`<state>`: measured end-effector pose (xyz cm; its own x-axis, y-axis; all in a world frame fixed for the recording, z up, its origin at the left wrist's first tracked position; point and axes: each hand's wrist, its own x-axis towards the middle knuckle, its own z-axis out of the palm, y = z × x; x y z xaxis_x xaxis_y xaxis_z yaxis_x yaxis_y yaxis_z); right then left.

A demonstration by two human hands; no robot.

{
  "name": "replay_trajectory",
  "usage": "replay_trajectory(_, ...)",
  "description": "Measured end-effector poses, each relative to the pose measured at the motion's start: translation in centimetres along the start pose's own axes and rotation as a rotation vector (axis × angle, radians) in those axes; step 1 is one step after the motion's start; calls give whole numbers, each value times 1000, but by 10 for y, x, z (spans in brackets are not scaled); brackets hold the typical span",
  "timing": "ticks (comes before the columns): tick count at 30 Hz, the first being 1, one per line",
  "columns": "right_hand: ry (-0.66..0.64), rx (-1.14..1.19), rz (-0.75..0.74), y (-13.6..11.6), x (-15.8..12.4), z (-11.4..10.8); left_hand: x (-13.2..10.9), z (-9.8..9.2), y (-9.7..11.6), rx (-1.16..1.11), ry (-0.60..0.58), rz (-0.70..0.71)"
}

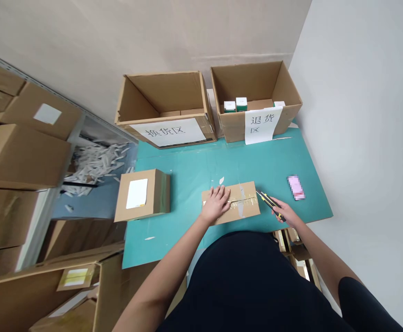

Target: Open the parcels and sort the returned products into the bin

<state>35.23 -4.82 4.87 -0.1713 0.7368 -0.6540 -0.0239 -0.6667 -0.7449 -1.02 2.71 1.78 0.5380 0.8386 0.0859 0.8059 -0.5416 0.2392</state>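
My left hand (215,204) lies flat on a low cardboard parcel (246,201), pressing on its top with the fingers spread. A strip of clear tape runs across the parcel along a central seam. My right hand (284,213) grips a yellow-and-black utility knife (269,204) just beyond the parcel's right end, with the tip close to the taped seam. A second cardboard box (156,193) with a white label stands to the left of the parcel on the teal mat (201,166).
Two open cartons with paper signs stand at the mat's far edge, and the right carton (256,87) holds small white-and-green boxes (236,105). A blurred pink item (295,187) lies on the mat. Stacked cartons (21,157) and white packing strips (94,163) fill the left; a wall borders the right.
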Motion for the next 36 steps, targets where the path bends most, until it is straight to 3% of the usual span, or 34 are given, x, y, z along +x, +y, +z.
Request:
replay_trajectory(7, 21, 8, -7, 9, -14, 7, 0, -3, -2, 21, -16, 28)
replay_trajectory(12, 92, 42, -57, 14, -6, 14, 0, -1, -3, 4, -17, 33)
replay_trajectory(25, 56, 37, -61, 25, -9, 20, -5, -2, -6, 3, -17, 40)
replay_trajectory(36, 66, 94, -91, 12, 14, 26, -4, -6, -6, 51, -44, 68)
